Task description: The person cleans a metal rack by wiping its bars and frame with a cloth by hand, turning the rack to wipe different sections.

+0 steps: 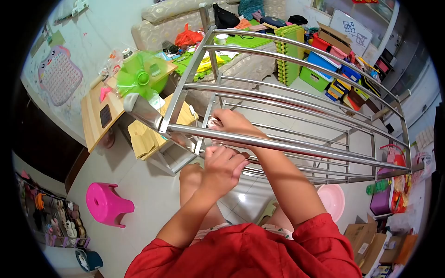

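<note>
A metal rack (296, 147) of shiny curved rails and slatted shelves lies across the view in front of me. My left hand (223, 167) is closed with curled fingers at a lower bar near the rack's left end; the bar is partly hidden behind it. Just beyond, my right hand (231, 121) reaches in among the rails, its fingers closed on a small crumpled whitish cloth (213, 122) against the metal. That cloth is mostly covered by the fingers. The front rail crosses my right forearm.
On the left are a pink stool (104, 203), a wooden table (92, 116) and a green fan (141, 78). A cluttered sofa (252, 60) stands behind. Colourful boxes (320, 69) are stacked at back right. A pink basin (333, 201) and cardboard boxes (361, 238) sit on my right.
</note>
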{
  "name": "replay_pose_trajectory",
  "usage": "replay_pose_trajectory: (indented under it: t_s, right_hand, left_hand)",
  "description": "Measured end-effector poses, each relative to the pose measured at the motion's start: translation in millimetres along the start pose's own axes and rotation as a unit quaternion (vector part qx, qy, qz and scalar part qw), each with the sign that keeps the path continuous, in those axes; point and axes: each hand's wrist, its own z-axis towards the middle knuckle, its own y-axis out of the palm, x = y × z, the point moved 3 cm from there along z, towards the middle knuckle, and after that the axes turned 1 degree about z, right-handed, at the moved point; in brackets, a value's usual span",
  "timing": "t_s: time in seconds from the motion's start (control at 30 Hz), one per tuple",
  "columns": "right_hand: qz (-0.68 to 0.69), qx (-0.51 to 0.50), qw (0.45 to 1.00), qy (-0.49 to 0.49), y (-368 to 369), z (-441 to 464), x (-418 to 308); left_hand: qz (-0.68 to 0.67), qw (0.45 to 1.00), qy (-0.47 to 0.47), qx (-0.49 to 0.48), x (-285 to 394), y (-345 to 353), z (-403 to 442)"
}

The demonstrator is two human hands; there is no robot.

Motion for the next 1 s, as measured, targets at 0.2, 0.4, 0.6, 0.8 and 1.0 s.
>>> replay_pose_trajectory:
  t_s: [0.2,0.4,0.6,0.8,1.0]
  right_hand:
    - [-0.053,-0.01,0.999,-0.007,-11,-16,1]
    - [-0.06,0.014,0.998,0.001,-29,-42,15]
    - [-0.061,0.012,0.997,0.056,-36,-58,17]
    - [-0.111,0.073,0.99,0.04,-43,-70,23]
    - [-0.098,0.071,0.988,0.094,-59,-92,31]
  left_hand:
    - [-0.011,1.0,-0.015,0.002,4,1,1]
    - [-0.022,0.999,-0.026,0.006,3,1,2]
    - [-0.018,0.999,-0.028,0.009,8,-2,4]
    - [-0.021,0.998,-0.054,-0.028,7,-6,6]
    - [-0.032,0.998,-0.055,-0.024,0,-5,8]
